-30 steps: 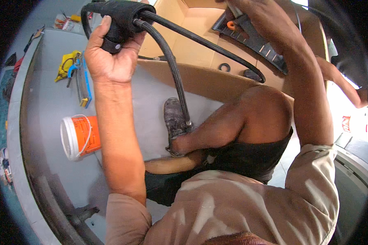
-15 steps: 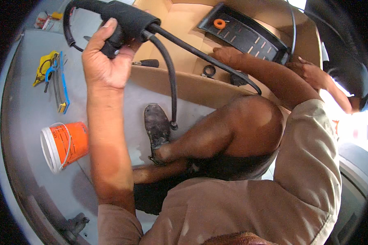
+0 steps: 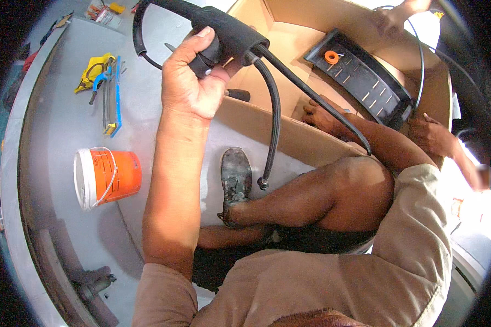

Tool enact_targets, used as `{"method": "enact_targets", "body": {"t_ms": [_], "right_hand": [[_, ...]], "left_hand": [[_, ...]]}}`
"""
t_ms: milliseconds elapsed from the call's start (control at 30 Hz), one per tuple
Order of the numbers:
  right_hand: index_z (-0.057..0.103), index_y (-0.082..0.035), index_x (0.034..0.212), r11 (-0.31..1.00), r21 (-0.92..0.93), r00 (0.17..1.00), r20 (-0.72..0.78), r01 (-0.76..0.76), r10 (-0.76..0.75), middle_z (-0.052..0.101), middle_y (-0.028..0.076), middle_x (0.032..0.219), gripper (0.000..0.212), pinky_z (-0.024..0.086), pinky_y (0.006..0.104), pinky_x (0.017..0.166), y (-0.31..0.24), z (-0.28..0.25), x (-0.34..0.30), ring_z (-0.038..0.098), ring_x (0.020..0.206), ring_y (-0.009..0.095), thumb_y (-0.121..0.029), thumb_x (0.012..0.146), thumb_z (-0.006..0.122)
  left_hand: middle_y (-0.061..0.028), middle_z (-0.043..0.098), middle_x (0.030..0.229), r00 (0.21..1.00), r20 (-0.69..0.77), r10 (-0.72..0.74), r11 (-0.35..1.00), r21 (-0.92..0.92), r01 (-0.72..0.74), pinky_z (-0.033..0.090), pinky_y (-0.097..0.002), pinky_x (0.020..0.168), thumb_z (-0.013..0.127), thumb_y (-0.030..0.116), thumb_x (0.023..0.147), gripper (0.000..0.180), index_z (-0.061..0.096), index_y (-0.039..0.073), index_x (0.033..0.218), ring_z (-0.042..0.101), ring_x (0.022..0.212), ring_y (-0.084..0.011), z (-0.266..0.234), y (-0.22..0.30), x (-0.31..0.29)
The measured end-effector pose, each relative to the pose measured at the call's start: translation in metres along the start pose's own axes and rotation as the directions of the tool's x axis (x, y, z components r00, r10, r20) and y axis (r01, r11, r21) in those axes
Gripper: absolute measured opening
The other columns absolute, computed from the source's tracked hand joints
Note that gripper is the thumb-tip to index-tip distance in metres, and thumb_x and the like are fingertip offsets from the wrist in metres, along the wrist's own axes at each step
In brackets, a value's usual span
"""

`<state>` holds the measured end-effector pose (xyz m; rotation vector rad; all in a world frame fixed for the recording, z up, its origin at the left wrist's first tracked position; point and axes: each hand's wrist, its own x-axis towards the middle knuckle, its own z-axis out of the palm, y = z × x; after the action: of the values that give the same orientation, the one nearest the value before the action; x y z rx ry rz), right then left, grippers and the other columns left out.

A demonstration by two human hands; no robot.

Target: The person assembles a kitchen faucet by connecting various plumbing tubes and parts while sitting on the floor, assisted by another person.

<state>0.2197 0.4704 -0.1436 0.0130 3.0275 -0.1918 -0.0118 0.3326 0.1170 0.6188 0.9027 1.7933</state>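
Observation:
Raised over the cardboard box's near wall, my left hand (image 3: pixel 193 82) is closed around a black kitchen faucet (image 3: pixel 229 35) with a thick sleeve and a small lever. Two flexible hoses (image 3: pixel 273 109) hang from its end; one ends in a metal nut above my shoe, the other reaches my knee. My right hand (image 3: pixel 323 115) is down inside the cardboard box (image 3: pixel 245 117), fingers curled at its bottom; whatever they hold is hidden. Beyond it lies a black slotted tray (image 3: pixel 360 82) with an orange tape roll (image 3: pixel 331 57) on it. A dark-handled tool (image 3: pixel 238 95) shows by the near wall.
Another person's hand (image 3: pixel 433 135) rests at the box's right side, and a second hand (image 3: pixel 395 19) is at its far edge. To the left, an orange bucket (image 3: pixel 117 173) lies tipped on its side. A blue hacksaw (image 3: pixel 113 98) and yellow packet (image 3: pixel 93 71) lie beyond it.
The view has shifted, so things sit further right. My right hand has come nearer the near wall, over where dark rings lay. A second hand of the other person has appeared at the far edge.

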Motion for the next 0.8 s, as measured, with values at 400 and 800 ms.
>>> {"method": "enact_targets", "body": {"t_ms": [400, 800], "right_hand": [[0.069, -0.011, 0.111, 0.927, -0.229, 0.952, 0.006, -0.297, 0.306, 0.067, 0.019, 0.108, 0.031, 0.048, 0.0506, 0.077, 0.002, 0.028, 0.013, 0.066, 0.098, 0.033, -0.031, 0.089, 0.061], [0.061, -0.004, 0.127, -0.053, 0.971, 0.715, -0.134, 0.233, 0.686, 0.065, 0.008, 0.091, 0.038, 0.053, 0.0307, 0.069, 0.035, -0.099, -0.022, 0.068, 0.082, 0.02, -0.016, 0.091, 0.058]], "left_hand": [[-0.0253, 0.059, 0.134, 1.0, -0.008, 0.007, 1.0, -0.011, -0.008, 0.043, -0.0599, 0.112, 0.063, 0.014, 0.092, 0.049, 0.051, -0.005, 0.135, 0.055, 0.128, -0.0475, 0.011, 0.006, -0.022], [-0.0239, 0.059, 0.135, 1.0, -0.006, 0.003, 0.999, -0.032, -0.004, 0.041, -0.0576, 0.114, 0.065, 0.015, 0.091, 0.049, 0.053, -0.001, 0.136, 0.055, 0.13, -0.0436, 0.016, 0.007, -0.033]]}}
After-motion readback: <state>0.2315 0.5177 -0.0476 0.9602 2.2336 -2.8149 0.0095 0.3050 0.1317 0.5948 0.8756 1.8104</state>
